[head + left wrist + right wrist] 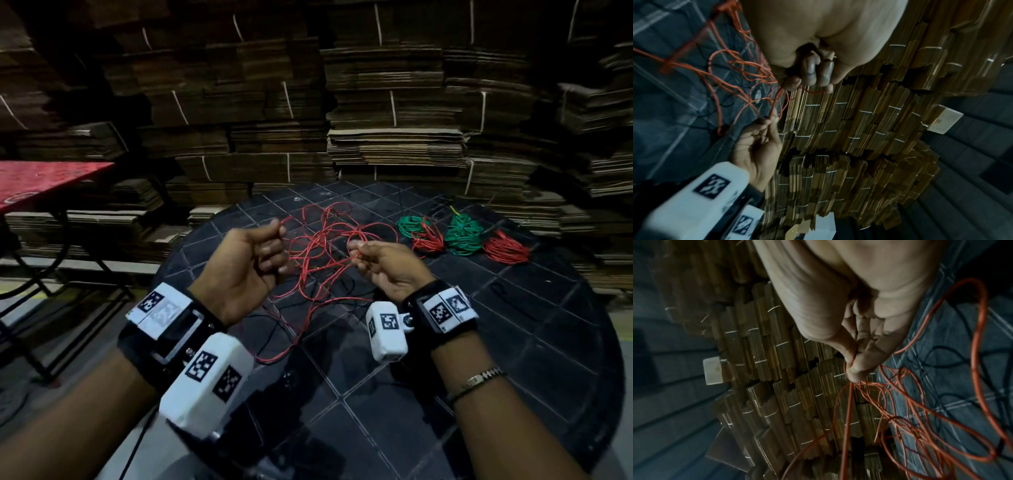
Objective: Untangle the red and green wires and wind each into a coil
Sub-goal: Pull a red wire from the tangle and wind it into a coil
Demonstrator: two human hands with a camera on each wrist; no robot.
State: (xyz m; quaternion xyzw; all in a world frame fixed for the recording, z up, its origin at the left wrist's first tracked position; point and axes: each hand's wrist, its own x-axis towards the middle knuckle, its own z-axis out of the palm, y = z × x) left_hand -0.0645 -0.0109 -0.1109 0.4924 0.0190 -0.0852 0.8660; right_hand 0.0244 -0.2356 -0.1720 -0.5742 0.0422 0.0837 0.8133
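A long red wire [318, 246] lies in loose tangled loops on the round black table [513, 342], part of it lifted between my hands. My left hand [260, 250] is curled, pinching a strand near its end at the fingertips [813, 76]. My right hand [373, 257] pinches several red strands between thumb and fingers [853, 368], with loops of the red wire [920, 410] hanging below it. No loose green wire shows in the tangle.
At the table's far right lie wound coils: a green coil [409, 224] beside a red coil [428, 240], another green coil [462, 236], another red coil [507, 250]. Thin black cables cross the tabletop. Stacked cardboard [376, 120] walls the back. A red table [44, 181] stands left.
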